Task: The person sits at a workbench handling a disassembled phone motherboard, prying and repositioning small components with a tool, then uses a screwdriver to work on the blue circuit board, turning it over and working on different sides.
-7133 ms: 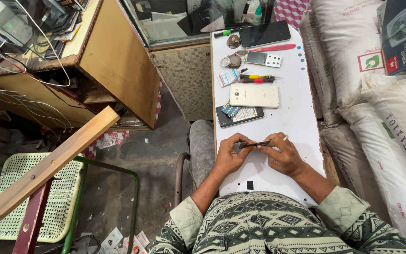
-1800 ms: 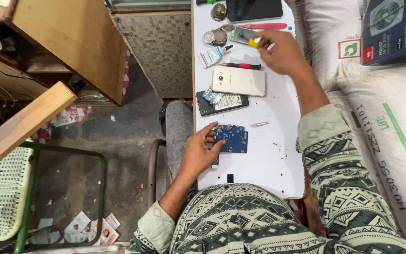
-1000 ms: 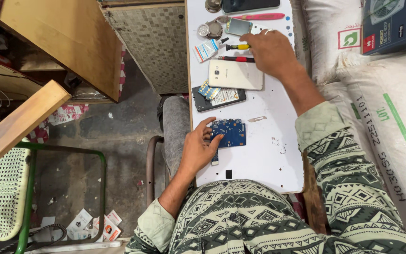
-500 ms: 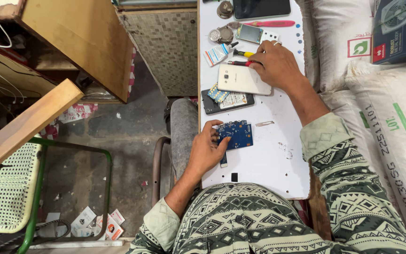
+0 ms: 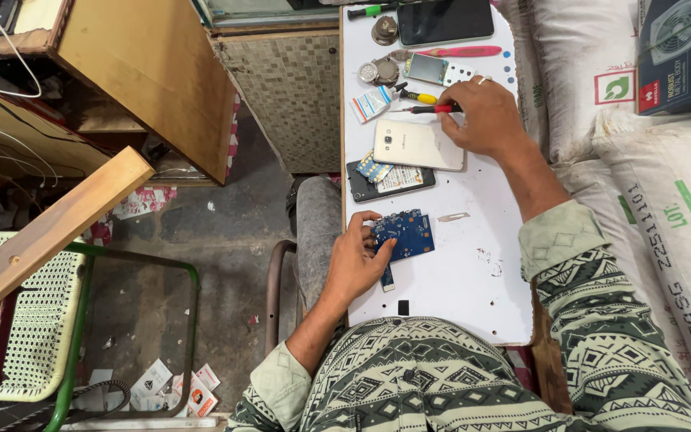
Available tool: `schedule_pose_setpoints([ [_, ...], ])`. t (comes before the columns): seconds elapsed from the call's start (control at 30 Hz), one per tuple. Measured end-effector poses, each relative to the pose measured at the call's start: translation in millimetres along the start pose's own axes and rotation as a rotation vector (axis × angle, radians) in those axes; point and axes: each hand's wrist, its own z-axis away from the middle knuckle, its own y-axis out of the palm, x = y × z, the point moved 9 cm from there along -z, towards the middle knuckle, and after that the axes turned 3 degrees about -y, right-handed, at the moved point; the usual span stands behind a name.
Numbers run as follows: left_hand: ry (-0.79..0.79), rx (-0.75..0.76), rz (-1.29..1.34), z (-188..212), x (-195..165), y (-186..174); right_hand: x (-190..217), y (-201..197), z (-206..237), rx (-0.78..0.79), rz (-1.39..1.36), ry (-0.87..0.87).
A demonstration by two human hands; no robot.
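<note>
On the white board (image 5: 473, 280) in front of me lies a blue circuit board (image 5: 405, 234). My left hand (image 5: 357, 262) rests on its left edge, fingers pressing it down. Farther up, my right hand (image 5: 485, 118) closes on a red-handled screwdriver (image 5: 429, 110) beside a yellow-handled one (image 5: 417, 98). Just below that hand lies a white phone (image 5: 417, 145), back up. An opened dark phone (image 5: 389, 178) with loose parts sits under it. A thin metal strip (image 5: 453, 217) lies right of the circuit board.
A dark tablet (image 5: 445, 19), pink tool (image 5: 465, 51), green-handled screwdriver (image 5: 369, 11) and small round parts (image 5: 373, 72) crowd the board's far end. White sacks (image 5: 665, 208) flank the right. A wooden cabinet (image 5: 145, 80), plank (image 5: 49, 232) and green stool (image 5: 17, 320) stand left.
My right hand has drawn back from the far end of the board to the screwdrivers above the white phone. My left hand stays on the blue circuit board.
</note>
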Motion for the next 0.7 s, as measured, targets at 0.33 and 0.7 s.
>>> schedule_pose_setpoints([
  [0.33,0.057,-0.013,-0.021,-1,-5,-1,-15,-28,30,-0.215,-0.375,0.128],
  [0.7,0.005,-0.035,-0.005,-1,0,1,-35,-9,54,-0.287,-0.852,0.356],
])
